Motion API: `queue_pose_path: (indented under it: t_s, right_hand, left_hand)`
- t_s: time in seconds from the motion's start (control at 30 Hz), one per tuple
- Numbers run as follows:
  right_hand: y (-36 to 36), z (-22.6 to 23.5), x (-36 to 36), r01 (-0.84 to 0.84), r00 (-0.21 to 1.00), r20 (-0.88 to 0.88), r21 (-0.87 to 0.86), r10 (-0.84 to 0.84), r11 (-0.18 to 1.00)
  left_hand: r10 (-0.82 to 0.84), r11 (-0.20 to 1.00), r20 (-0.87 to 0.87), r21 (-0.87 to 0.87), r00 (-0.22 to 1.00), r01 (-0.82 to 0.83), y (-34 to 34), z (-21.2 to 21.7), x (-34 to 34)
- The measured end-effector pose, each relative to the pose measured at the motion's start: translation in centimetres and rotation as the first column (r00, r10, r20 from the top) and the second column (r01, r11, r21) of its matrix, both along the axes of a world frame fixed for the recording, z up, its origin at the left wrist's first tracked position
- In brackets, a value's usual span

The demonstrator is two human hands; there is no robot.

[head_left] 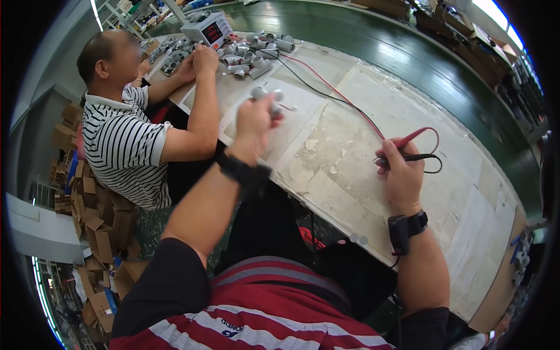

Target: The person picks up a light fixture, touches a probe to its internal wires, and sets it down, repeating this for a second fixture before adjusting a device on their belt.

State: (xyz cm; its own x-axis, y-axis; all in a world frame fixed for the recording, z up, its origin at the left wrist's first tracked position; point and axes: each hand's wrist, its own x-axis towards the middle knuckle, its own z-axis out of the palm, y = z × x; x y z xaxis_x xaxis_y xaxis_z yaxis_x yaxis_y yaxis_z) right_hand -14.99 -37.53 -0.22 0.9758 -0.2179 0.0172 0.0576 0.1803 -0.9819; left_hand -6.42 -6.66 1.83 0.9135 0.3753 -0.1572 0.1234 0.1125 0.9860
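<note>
My left hand, smeared by motion, is closed around grey cylindrical parts above the near left of the table. A short lead with a pale end sticks out from them to the right. My right hand is closed on a red test probe and a black test probe, held together like pens over the middle of the table. Their thin tips point left, apart from the grey parts. From the probes, red and black cables run across the table toward a meter with a lit red display.
A pile of grey cylinders lies beside the meter. At my left, a person in a striped shirt works with both hands at the table. Cardboard boxes are stacked behind them. A green belt-like surface runs along the far edge.
</note>
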Motion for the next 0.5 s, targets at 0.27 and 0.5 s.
queue_pose_path:
  t_s: [0.27, 0.5]
  right_hand:
    - [-0.6, -0.3, 0.1, -0.047, 0.999, -0.018, 0.007, 0.047, 0.999]
    - [0.3, -0.6, 0.4, -0.067, 0.992, -0.110, -0.066, 0.060, 0.996]
  left_hand:
    - [0.198, 0.901, -0.054, 0.403, 0.979, -0.160, 9.9, -4.2, 8.3]
    - [-0.143, 0.834, 0.004, 0.539, 0.990, 0.118, 10.6, -7.8, 3.9]
